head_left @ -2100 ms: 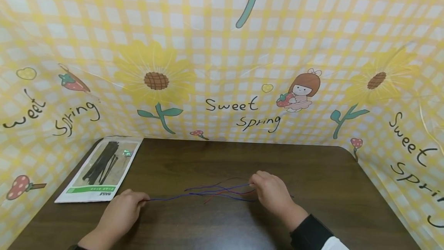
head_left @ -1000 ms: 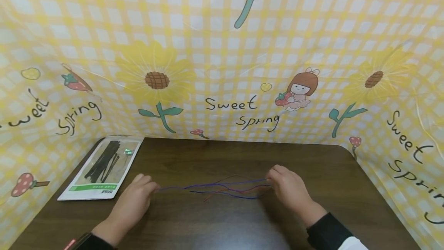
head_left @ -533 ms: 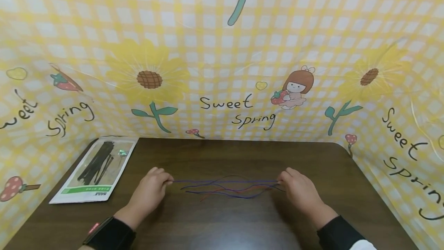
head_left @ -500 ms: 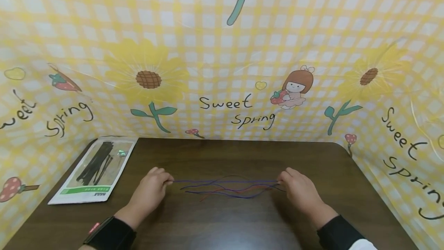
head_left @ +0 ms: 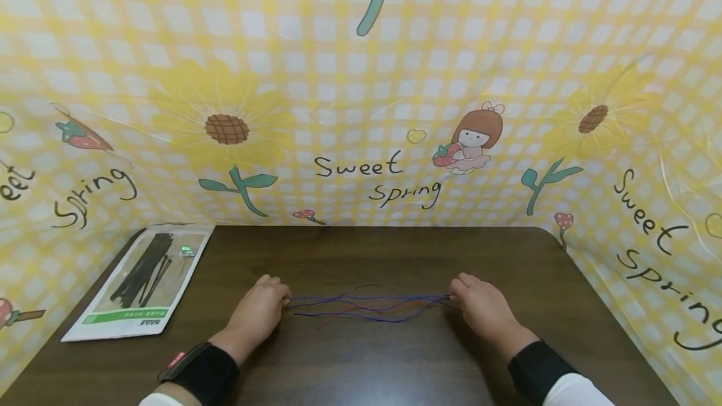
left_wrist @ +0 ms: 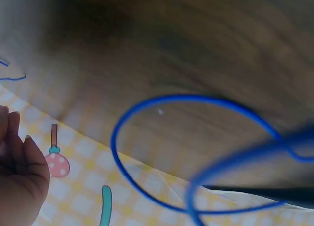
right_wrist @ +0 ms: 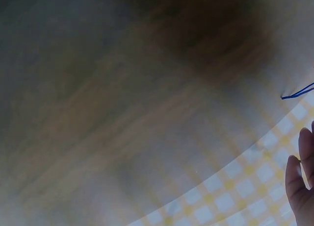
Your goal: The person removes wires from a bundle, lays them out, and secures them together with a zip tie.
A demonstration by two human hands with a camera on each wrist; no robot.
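Thin blue and dark red wires (head_left: 389,320) lie in a loose, roughly parallel bundle across the table, some crossing. My left hand (head_left: 256,315) is at the bundle's left end, fingertips pinching the end of a blue wire (head_left: 361,297). At the other end my right hand (head_left: 485,306) pinches the same wire, low over the table. In the left wrist view, part of the left hand (left_wrist: 22,179) shows beside two blue wire ends (left_wrist: 14,78). The right wrist view has the right hand's fingers (right_wrist: 306,150) below blue wire tips (right_wrist: 294,94). Both fingertip grips are partly hidden.
A white packet (head_left: 124,315) with a green stripe and a dark picture lies at the table's left. Yellow checked sheeting (head_left: 338,80) stands around the brown table (head_left: 361,368). A blue loop of cord (left_wrist: 176,97) hangs close to the left wrist camera.
My left hand has come right and away from the packet, and my right hand has moved outward. The blue wire, stretched between them, has come down to the rest of the bundle.
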